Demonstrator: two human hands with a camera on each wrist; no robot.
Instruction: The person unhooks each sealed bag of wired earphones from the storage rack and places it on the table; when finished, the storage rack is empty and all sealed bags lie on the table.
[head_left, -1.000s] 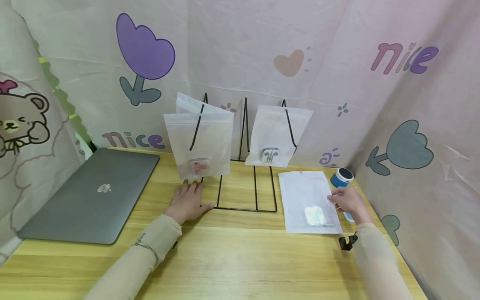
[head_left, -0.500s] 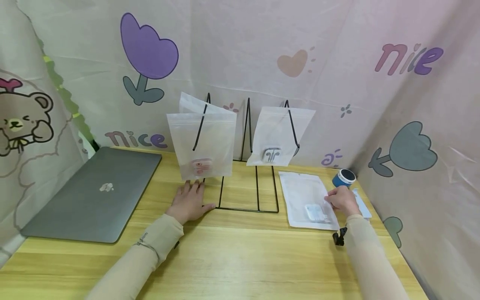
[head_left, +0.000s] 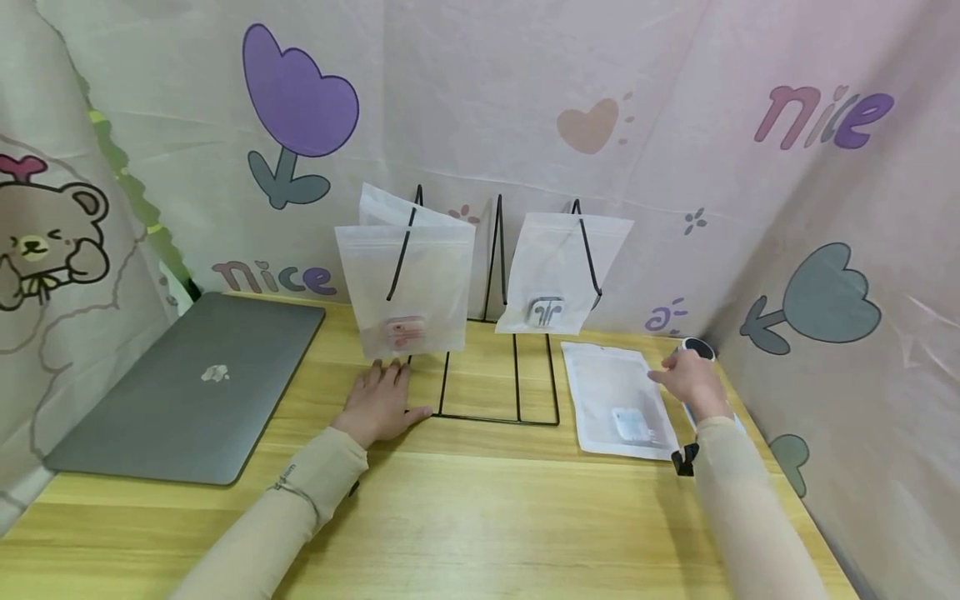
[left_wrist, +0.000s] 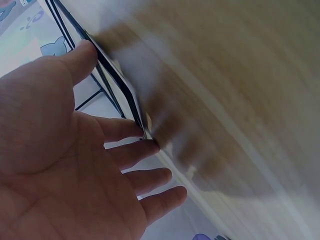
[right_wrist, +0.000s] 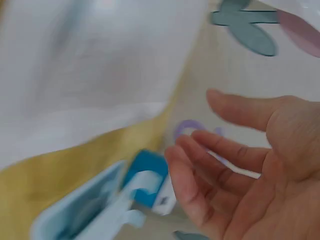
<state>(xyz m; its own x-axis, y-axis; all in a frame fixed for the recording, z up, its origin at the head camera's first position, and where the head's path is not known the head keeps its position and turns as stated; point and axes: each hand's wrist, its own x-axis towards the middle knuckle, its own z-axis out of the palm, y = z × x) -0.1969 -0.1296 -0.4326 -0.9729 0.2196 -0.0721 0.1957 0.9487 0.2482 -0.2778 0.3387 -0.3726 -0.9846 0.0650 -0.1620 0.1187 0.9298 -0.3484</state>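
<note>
My left hand (head_left: 380,402) rests with spread fingers at the front left corner of a black wire display rack (head_left: 495,419). In the left wrist view its thumb lies by the black wire, and the fingers (left_wrist: 155,178) reach past it. A white translucent zip pouch (head_left: 606,375) lies on the table right of the rack, with an earphone case showing at its lower part. My right hand (head_left: 692,382) hovers beside the pouch's right edge. The right wrist view shows its thumb apart from loosely bent fingers (right_wrist: 182,185), holding nothing.
White pouches (head_left: 405,283) hang on the rack's left hook, and another pouch (head_left: 558,271) on its right hook. A blue round container (right_wrist: 145,172) and a pale blue item (right_wrist: 80,210) are near my right hand. A grey laptop (head_left: 187,392) lies at the left.
My right hand pinched the pouch's right edge half a second ago. It has let go and moved slightly right and up. My left hand has stayed on the rack.
</note>
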